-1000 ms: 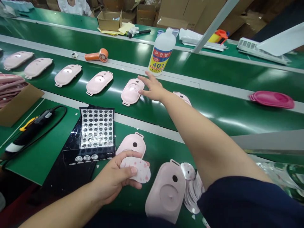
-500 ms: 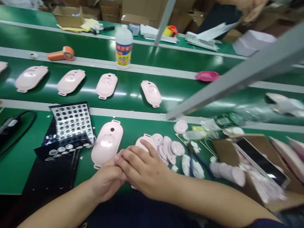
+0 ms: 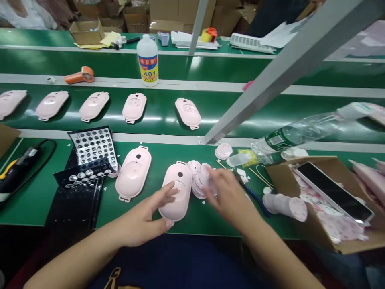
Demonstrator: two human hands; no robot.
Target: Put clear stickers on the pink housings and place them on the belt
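Observation:
My left hand (image 3: 147, 218) is open, its thumb and fingers spread around the lower left side of a pale pink oval plastic case (image 3: 174, 206). The fingertips lie over the round recess of this case. My right hand (image 3: 233, 196) is open and somewhat blurred, with its fingertips over a pile of thin pale round discs (image 3: 198, 186) just right of the case. Whether those fingers touch a disc is hard to make out. A second pink case (image 3: 132, 180) lies to the left, near a folded sheet of round dark stickers (image 3: 96, 146).
Several more pink cases (image 3: 134, 107) lie in a row beyond the metal edge, behind which stands a white glue bottle (image 3: 148, 64). A slanted grey post (image 3: 255, 90) rises at right. Nearby are a plastic bottle (image 3: 297, 130), a cardboard box (image 3: 279, 176) and a phone (image 3: 333, 192).
My hands were together over the near case and have come apart. The left now rests at its left side; the right has moved right to the discs. The camera view has shifted.

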